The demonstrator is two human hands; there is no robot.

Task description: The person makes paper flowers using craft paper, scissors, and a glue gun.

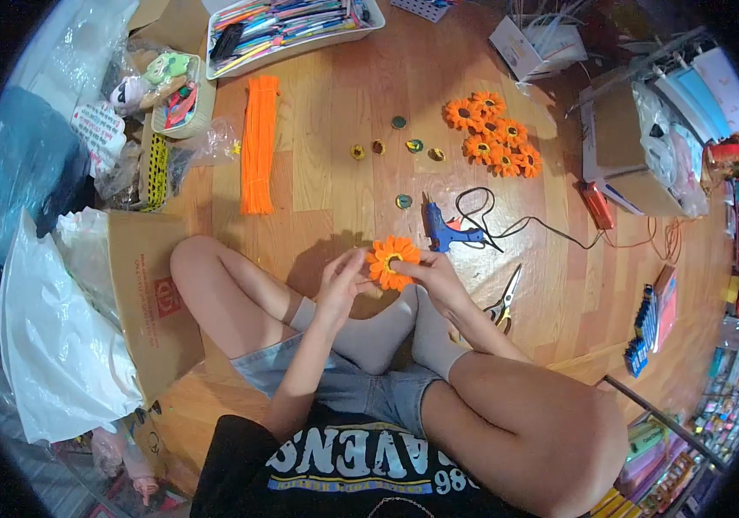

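Above the grey socks [378, 335], the right hand [438, 274] pinches an orange flower [384, 255], thumb over its middle, while the left hand [341, 278] curls at the petals (whether it grips, I cannot tell). Scissors [510, 292] lie beside the right forearm; farther off are a blue glue gun [439, 233], more orange flowers [482, 143] and a pen-filled tray [302, 53].

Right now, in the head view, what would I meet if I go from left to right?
White bag, orange bundle, left hand, held orange flower, blue glue gun, red item, blue pack.
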